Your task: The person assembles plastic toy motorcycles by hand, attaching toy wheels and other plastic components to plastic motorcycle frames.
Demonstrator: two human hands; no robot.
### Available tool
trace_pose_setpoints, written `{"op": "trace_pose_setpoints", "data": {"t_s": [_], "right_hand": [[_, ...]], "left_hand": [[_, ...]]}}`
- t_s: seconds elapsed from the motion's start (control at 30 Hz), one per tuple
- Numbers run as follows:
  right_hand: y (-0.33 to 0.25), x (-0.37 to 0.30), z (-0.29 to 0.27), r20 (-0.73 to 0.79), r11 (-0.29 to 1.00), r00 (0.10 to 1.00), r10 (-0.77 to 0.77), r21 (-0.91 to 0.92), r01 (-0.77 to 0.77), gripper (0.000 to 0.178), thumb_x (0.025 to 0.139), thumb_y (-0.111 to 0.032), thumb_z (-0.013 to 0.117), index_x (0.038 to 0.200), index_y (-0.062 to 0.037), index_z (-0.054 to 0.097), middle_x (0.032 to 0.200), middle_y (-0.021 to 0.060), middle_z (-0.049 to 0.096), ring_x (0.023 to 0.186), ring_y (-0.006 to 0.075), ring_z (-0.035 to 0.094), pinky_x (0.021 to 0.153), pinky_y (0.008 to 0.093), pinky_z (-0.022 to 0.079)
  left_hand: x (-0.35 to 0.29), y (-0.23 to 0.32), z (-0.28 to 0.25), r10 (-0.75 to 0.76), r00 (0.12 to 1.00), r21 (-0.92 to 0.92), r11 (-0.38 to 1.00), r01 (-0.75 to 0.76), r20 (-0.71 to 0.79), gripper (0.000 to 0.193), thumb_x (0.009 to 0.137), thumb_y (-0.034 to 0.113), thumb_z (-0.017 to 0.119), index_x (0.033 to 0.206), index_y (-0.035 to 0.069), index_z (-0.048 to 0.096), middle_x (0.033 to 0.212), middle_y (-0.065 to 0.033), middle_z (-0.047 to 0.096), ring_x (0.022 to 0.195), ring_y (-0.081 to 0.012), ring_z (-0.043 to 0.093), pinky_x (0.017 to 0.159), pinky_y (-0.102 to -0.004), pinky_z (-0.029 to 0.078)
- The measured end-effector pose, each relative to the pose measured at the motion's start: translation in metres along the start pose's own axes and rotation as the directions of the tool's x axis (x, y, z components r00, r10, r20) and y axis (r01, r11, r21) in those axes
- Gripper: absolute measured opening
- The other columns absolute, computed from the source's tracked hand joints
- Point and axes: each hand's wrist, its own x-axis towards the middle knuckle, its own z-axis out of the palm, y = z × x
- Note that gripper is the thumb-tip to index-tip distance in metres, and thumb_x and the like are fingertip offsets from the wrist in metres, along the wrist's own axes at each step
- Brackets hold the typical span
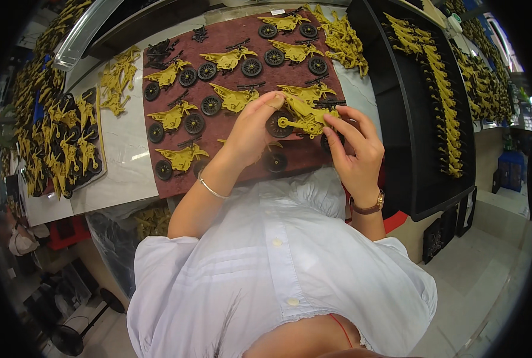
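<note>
Between both hands, above the maroon mat, is a yellow toy motorcycle body. My left hand grips its left end, thumb and fingers closed near the top. On the other side my right hand pinches the body between thumb and fingertips. Small black parts show beside the right fingertips; I cannot tell whether they belong to the held piece. Under and around the hands lie sets of yellow body shells, black spoked wheels and thin black handlebar-like parts, partly hidden by my hands and forearms.
A black tray at the right carries a long row of yellow parts. Loose yellow parts lie left of the mat, and more at its far right corner. A loaded tray of yellow and black assemblies stands far left.
</note>
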Motion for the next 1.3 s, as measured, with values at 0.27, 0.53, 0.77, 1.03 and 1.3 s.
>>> {"op": "trace_pose_setpoints", "data": {"t_s": [0.27, 0.53, 0.77, 1.03, 1.3], "right_hand": [[-0.005, 0.004, 0.002, 0.017, 0.999, 0.999, -0.043, -0.022, 0.044, 0.025, 0.073, 0.002, 0.070, 0.097, -0.0033, 0.070, 0.105, 0.0112, 0.062, 0.086, 0.0240, 0.060, 0.074, 0.0320, 0.051], [-0.007, 0.002, 0.007, -0.008, 0.999, 0.999, -0.042, 0.031, 0.042, 0.025, 0.072, 0.003, 0.071, 0.096, -0.0032, 0.071, 0.105, 0.0112, 0.062, 0.085, 0.0234, 0.060, 0.073, 0.0317, 0.052], [-0.011, 0.002, 0.002, -0.013, 0.997, 0.997, -0.071, 0.016, 0.071, 0.026, 0.069, 0.002, 0.074, 0.093, -0.0025, 0.067, 0.100, 0.0107, 0.059, 0.085, 0.0211, 0.059, 0.072, 0.0298, 0.051], [0.002, 0.002, 0.005, 0.251, 0.565, 0.898, 0.362, 0.706, -0.426, 0.048, 0.084, -0.002, 0.069, 0.125, 0.0034, 0.047, 0.114, 0.0094, 0.056, 0.103, 0.0129, 0.054, 0.087, 0.0259, 0.047], [0.020, -0.004, 0.006, 0.438, 0.368, 0.835, 0.333, 0.755, -0.543, 0.032, 0.086, -0.003, 0.067, 0.115, 0.0061, 0.057, 0.107, 0.0078, 0.063, 0.096, 0.0122, 0.060, 0.086, 0.0259, 0.048]], "left_hand": [[-0.005, -0.001, -0.010, 0.025, 0.992, -0.035, 0.999, -0.021, 0.124, 0.033, 0.099, 0.026, 0.038, 0.115, 0.003, 0.055, 0.110, -0.0116, 0.061, 0.101, -0.0199, 0.061, 0.079, -0.0382, 0.055], [-0.011, -0.002, -0.005, 0.055, 0.995, 0.077, 0.995, -0.062, 0.083, 0.028, 0.095, 0.025, 0.052, 0.113, 0.004, 0.057, 0.106, -0.0074, 0.062, 0.095, -0.0145, 0.061, 0.076, -0.0307, 0.054], [-0.011, -0.005, -0.007, 0.171, 0.982, 0.208, 0.961, -0.185, 0.081, 0.027, 0.089, 0.015, 0.065, 0.111, 0.001, 0.058, 0.103, -0.0065, 0.063, 0.092, -0.0101, 0.060, 0.075, -0.0248, 0.053], [-0.015, -0.007, -0.003, 0.233, 0.966, 0.277, 0.926, -0.256, 0.114, 0.031, 0.089, 0.012, 0.064, 0.116, -0.001, 0.057, 0.103, -0.0073, 0.062, 0.094, -0.0104, 0.059, 0.076, -0.0241, 0.053], [-0.013, -0.004, -0.007, 0.250, 0.955, 0.399, 0.869, -0.293, 0.157, 0.030, 0.090, 0.013, 0.063, 0.116, 0.000, 0.057, 0.103, -0.0058, 0.063, 0.094, -0.0099, 0.059, 0.074, -0.0237, 0.053]]}}
